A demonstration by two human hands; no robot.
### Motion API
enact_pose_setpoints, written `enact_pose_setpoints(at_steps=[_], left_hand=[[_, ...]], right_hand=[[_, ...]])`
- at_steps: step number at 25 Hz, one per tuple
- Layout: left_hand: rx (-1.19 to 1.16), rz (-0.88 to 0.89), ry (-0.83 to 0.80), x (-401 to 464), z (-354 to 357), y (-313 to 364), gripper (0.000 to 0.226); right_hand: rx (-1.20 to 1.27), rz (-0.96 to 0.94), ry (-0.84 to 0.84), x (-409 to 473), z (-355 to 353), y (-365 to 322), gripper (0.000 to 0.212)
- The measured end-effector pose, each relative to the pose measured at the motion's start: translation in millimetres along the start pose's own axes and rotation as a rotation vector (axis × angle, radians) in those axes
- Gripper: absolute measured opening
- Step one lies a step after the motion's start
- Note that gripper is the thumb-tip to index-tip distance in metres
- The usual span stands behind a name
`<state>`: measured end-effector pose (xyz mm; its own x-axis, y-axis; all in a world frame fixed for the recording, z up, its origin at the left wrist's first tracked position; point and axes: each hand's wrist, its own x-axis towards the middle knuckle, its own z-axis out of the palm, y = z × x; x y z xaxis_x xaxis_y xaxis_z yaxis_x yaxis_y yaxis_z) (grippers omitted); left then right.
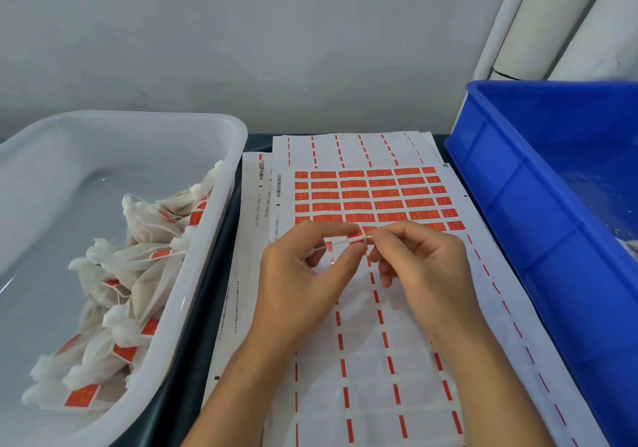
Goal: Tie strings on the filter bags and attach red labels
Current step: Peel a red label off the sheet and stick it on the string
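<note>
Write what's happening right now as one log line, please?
left hand: pinches string | right hand: pinches string, red label | label sheet: part used | white tub: labelled bags

Single head-worn view, looking forward and down, close over the label sheets (379, 308)

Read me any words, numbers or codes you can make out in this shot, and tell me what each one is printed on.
"1-1 0802-1660 14458-56", sideways by a barcode on the lower label sheet's edge; digits uncertain.
"1-1 0802-1660 1..." on the top label sheet, same kind of code, its end hidden by the left hand.
Fine print down the lower sheet's left margin: too small to read.
Pale marks on the red labels: too blurred.
White tub and blue crate: no text visible.
</note>
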<state>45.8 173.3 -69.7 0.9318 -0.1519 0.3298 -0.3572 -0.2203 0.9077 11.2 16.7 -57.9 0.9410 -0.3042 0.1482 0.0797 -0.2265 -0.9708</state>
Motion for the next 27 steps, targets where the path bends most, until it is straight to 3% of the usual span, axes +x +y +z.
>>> enact_pose_setpoints(at_steps=[9,19,27], left_hand=[[-0.034,-0.098,-0.023,0.5,0.2,3.6,0.012],[-0.263,-0.221,-0.139,7.7,-8.8,-2.0,0.008],[-0.273,-0.301,-0.159,7.6,-9.2,-0.7,0.01]], right_hand=[[-0.058,-0.088,0.089,-1.8,0.6,-2.0,0.004],[0.098,-0.031,0.001,0.6,4.3,-3.0,0.01],[0.121,-0.014,-0.013,-0.2,4.1,-4.0,0.011]])
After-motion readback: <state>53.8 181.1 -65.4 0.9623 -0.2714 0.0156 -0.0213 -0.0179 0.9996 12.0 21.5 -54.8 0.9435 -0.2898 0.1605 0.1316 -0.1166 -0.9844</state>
